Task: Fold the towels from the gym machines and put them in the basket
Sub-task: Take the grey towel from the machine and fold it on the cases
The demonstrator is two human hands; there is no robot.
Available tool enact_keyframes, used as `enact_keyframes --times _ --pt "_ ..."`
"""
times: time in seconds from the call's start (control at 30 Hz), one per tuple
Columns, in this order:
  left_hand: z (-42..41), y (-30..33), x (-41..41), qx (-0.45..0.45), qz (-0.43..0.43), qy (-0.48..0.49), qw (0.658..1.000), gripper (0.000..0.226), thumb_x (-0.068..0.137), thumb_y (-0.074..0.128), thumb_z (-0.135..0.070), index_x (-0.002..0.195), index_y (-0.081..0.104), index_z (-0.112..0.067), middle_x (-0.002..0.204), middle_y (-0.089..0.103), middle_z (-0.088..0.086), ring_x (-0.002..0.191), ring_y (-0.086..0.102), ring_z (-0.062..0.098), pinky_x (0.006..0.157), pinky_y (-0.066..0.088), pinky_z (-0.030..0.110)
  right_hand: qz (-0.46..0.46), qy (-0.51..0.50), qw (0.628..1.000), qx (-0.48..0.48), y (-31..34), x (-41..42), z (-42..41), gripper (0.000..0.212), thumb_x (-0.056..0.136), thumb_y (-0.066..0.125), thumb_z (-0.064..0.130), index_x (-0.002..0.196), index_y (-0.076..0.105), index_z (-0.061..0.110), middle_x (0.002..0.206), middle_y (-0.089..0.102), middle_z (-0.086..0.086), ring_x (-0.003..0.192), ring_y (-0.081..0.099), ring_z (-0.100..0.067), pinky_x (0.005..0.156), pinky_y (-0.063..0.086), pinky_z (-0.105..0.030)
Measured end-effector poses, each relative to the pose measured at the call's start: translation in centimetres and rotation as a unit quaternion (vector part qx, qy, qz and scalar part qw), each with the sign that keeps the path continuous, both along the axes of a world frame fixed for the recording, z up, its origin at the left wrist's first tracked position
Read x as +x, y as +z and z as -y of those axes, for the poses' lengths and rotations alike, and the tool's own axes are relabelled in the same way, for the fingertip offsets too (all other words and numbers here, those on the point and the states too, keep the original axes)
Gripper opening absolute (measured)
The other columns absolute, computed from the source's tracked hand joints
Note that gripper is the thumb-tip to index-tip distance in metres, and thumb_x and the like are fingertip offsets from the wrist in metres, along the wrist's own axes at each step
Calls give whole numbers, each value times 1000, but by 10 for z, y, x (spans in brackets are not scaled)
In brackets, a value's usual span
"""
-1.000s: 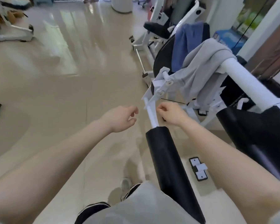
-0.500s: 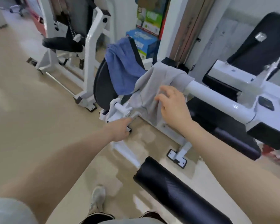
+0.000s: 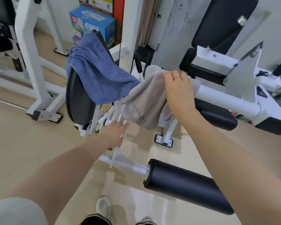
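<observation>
A grey towel (image 3: pixel 143 101) hangs over the white bar (image 3: pixel 225 101) of a gym machine at the centre. My right hand (image 3: pixel 178 90) lies on top of this towel where it drapes over the bar, fingers curled over the cloth. My left hand (image 3: pixel 115 132) reaches out below the towel's lower edge, fingers extended near the white frame, holding nothing. A blue towel (image 3: pixel 97 73) is draped over a black pad (image 3: pixel 78 101) just left of the grey one. No basket is in view.
A black foam roller (image 3: pixel 188 185) juts out low in front of me. White machine frames (image 3: pixel 31 62) stand at left, a black seat pad (image 3: pixel 222 21) at upper right. Blue boxes (image 3: pixel 94 23) sit against the wall. My shoes (image 3: pixel 104 207) are on the beige floor.
I have stepped closer to the machine. My right hand moved from the towel's front face up onto its top over the bar. My left hand stays below the towel's lower edge.
</observation>
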State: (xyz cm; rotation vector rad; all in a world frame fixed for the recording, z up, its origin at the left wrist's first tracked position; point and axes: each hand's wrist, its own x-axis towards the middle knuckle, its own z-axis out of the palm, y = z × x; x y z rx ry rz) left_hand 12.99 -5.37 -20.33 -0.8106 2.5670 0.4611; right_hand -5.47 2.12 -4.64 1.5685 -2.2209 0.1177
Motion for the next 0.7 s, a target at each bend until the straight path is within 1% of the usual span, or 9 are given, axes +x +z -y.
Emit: enact_keyframes --times 0.07,0.13,0.2,0.27,0.3,0.4,0.5,0.63,0.7 --pt "1 -2 -2 -8 9 -5 1000 73 88 46 -31 148 5 -23 153 18 3 140 17 23 106 36 44 17 32 999 11 -1 -2 -6 35 56 61 -15 90 59 -7 83 60 -25 73 58 -37 64 38 -34" --pt "2 -1 -3 13 1 0 1000 73 88 47 -34 148 8 -22 152 21 3 140 18 24 107 33 43 77 32 996 31 0 1 -13 32 67 53 -18 95 57 -5 93 56 -24 85 53 -37 66 37 -35" --pt "3 4 -2 90 -36 45 994 69 87 51 -29 146 18 -18 149 27 5 137 25 26 107 33 41 134 1 985 105 -7 0 -26 28 83 44 -9 108 53 1 110 51 -18 102 47 -33 80 42 -39" --pt "0 19 -5 174 -138 148 964 52 87 53 -19 135 37 -10 134 43 7 124 43 29 98 39 36 173 -16 963 205 -19 -3 -46 23 88 43 0 109 52 7 115 51 -13 107 46 -30 90 41 -37" --pt "-4 30 -7 176 -200 200 943 41 87 52 -15 126 45 -7 125 50 8 115 50 29 92 41 35 190 -15 951 243 -25 -2 -60 22 89 44 1 106 54 8 115 52 -12 107 48 -29 91 41 -35" --pt "-27 67 -17 101 -346 291 886 22 88 48 -9 109 54 -5 102 55 4 92 54 23 77 40 29 261 -6 912 315 -38 -1 -112 22 88 43 3 99 61 8 106 60 -11 93 52 -24 80 40 -28" --pt "-73 93 -27 109 -425 253 862 22 86 46 -4 106 56 -7 97 54 0 83 52 18 75 40 26 315 8 892 324 -36 5 -171 21 90 43 6 94 63 10 91 55 -4 73 43 -13 63 33 -18" --pt "-151 112 -52 163 -434 126 877 21 91 45 -8 110 54 -13 103 57 -1 86 52 12 71 38 15 322 46 904 279 -35 -3 -242 18 91 46 10 95 64 11 93 58 -4 83 43 -14 72 32 -22" --pt "-196 121 -71 227 -392 56 890 23 95 44 -20 116 54 -19 111 59 -6 98 54 6 80 38 14 329 57 907 257 -31 -10 -282 18 90 48 10 95 65 12 89 53 1 83 43 -13 71 30 -19"
